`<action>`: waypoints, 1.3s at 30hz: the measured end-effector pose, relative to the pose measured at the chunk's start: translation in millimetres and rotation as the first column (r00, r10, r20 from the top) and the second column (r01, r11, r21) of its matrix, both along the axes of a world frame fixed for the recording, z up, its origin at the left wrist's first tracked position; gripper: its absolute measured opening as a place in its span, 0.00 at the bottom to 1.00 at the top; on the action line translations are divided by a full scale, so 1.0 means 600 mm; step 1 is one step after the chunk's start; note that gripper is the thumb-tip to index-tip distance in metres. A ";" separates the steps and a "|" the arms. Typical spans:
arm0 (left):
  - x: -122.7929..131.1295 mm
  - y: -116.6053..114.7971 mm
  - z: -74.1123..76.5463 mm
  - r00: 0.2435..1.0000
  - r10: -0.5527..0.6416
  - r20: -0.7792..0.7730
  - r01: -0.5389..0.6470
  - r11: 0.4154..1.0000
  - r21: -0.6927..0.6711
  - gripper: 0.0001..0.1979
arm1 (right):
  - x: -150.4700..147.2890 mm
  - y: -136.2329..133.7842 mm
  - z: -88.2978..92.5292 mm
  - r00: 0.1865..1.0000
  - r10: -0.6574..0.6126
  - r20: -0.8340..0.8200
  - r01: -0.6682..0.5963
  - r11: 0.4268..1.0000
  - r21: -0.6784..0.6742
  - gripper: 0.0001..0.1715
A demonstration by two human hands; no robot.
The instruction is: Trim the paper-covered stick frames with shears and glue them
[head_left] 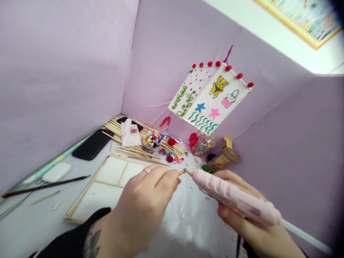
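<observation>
Between the thumb and fingers of my left hand (149, 200) is a short piece of wooden stick (182, 172), its tip pointing right. My right hand (247, 215) is wrapped round a pale pink glue gun (231, 195) with a small red light and a white glue stick out of its back end. The gun's nozzle (189, 172) meets or almost meets the stick's tip; I cannot tell which. Left of my left hand, partly hidden by it, lies a rectangular frame of thin sticks (92, 182) with crossbars over white sheets.
Wooden skewers (145, 152) lie at the back around a tub of colourful pompoms (152, 141). A black phone (92, 145), a white case (57, 172) and a dark brush-like stick (45, 186) are on the left. A decorated lantern (206, 96) hangs ahead, near purple walls.
</observation>
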State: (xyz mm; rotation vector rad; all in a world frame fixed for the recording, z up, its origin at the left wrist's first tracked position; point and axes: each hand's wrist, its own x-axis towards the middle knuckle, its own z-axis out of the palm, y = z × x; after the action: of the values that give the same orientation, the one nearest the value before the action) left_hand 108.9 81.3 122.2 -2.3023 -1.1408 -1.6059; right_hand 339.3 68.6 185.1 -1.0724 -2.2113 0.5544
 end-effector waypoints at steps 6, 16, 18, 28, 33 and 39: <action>0.000 0.000 -0.001 1.000 -0.003 0.002 0.003 1.000 -0.001 0.07 | 0.001 0.000 -0.002 1.000 -0.025 -0.012 0.025 1.000 0.017 0.27; 0.000 0.000 0.001 1.000 -0.003 0.002 0.003 1.000 0.004 0.06 | 0.006 -0.002 -0.003 1.000 -0.012 -0.018 0.013 0.998 0.055 0.28; 0.001 0.001 0.002 1.000 0.006 0.008 -0.006 1.000 0.010 0.05 | 0.006 -0.003 -0.002 1.000 -0.017 -0.012 0.018 0.998 0.056 0.29; 0.001 -0.001 -0.003 1.000 -0.002 0.014 0.002 1.000 0.008 0.07 | 0.007 0.002 -0.001 0.999 0.038 0.008 -0.039 0.995 0.094 0.27; 0.001 0.000 0.002 1.000 0.007 0.007 -0.007 1.000 0.026 0.07 | 0.007 -0.001 -0.002 1.000 0.001 -0.015 0.000 0.996 0.095 0.27; 0.003 0.001 0.006 1.000 0.004 0.006 -0.004 0.999 0.034 0.06 | 0.012 0.006 -0.010 0.998 0.035 -0.056 -0.032 0.998 0.060 0.22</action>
State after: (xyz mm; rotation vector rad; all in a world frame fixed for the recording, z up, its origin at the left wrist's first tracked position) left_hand 110.6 81.8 125.6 -2.2739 -1.1096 -1.6188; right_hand 346.5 72.2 178.9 -0.9792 -2.1858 0.5241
